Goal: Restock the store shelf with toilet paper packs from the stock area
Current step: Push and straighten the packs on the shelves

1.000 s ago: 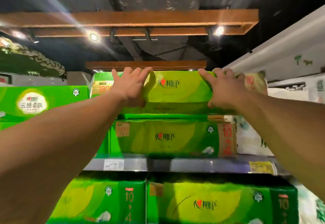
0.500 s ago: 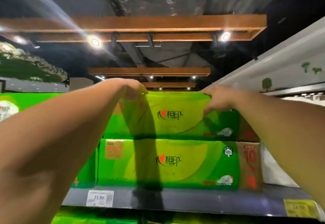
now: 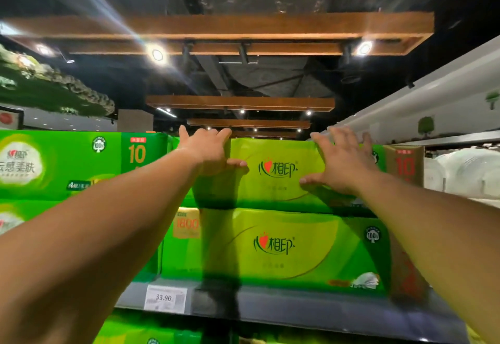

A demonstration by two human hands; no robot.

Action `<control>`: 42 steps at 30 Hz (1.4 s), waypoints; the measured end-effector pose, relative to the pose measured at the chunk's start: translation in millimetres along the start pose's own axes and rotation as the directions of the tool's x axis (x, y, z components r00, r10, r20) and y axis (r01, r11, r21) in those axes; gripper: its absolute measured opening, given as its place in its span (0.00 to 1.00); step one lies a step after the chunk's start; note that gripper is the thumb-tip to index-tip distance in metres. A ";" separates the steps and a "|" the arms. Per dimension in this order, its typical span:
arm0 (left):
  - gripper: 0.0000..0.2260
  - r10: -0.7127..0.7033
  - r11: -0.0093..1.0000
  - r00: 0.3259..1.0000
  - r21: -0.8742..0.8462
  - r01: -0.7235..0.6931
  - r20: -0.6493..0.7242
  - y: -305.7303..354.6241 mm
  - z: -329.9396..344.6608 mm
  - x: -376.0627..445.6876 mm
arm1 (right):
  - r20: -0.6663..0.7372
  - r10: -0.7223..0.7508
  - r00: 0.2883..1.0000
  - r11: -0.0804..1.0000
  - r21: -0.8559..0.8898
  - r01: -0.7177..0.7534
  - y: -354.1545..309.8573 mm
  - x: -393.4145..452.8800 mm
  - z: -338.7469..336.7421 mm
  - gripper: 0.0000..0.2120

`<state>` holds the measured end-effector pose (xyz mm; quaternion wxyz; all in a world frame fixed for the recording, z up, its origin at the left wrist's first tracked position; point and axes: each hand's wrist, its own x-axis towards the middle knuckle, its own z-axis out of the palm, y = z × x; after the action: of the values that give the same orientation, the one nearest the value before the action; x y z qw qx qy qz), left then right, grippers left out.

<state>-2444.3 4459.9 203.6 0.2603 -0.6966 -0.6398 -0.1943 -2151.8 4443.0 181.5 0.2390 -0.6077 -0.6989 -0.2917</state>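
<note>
A green toilet paper pack point(image 3: 276, 181) lies on top of a second identical pack point(image 3: 270, 249) on the upper store shelf point(image 3: 297, 308). Both my arms reach up to the top pack. My left hand point(image 3: 208, 151) lies flat on its upper left corner, with straight fingers over the top edge and the thumb on the front face. On the right half of the pack's front, my right hand point(image 3: 341, 162) presses with spread, straight fingers. Neither hand is curled round the pack.
More green packs point(image 3: 67, 165) stand to the left on the same shelf. To the right are a brown-ended pack point(image 3: 405, 165) and white packs point(image 3: 460, 173). A price tag point(image 3: 165, 299) reading 33.90 hangs on the shelf edge, with more green packs point(image 3: 151, 330) below.
The top pack has settled onto the lower pack. My hands went from curled at its upper corners to flat, with spread fingers against its front and top edge.
</note>
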 end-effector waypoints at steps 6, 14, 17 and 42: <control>0.41 -0.020 0.993 0.990 0.114 0.036 -0.137 -72.8 -1.5 -59.7 | -0.037 -0.110 0.993 0.990 0.089 0.113 -98.1 -35.3 -11.6 0.48; 0.42 -0.166 0.957 0.979 0.220 0.188 -0.116 -237.0 -47.1 -197.5 | -0.078 -0.122 0.989 0.978 0.161 0.133 -273.7 -79.4 -57.0 0.47; 0.41 -0.184 0.954 0.977 0.221 0.204 -0.110 -296.1 -62.3 -251.1 | -0.075 -0.103 0.992 0.976 0.184 0.115 -339.3 -102.2 -77.4 0.47; 0.41 -0.453 0.867 0.887 0.274 0.415 0.091 -789.6 -5.1 -375.8 | -0.072 -0.185 0.980 0.930 0.308 0.199 -839.7 -24.5 -18.9 0.47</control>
<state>-3267.4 4196.0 70.7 0.2449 -0.5092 -0.8173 -0.1131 -2979.0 4335.7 79.7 0.3175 -0.4845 -0.7872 -0.2117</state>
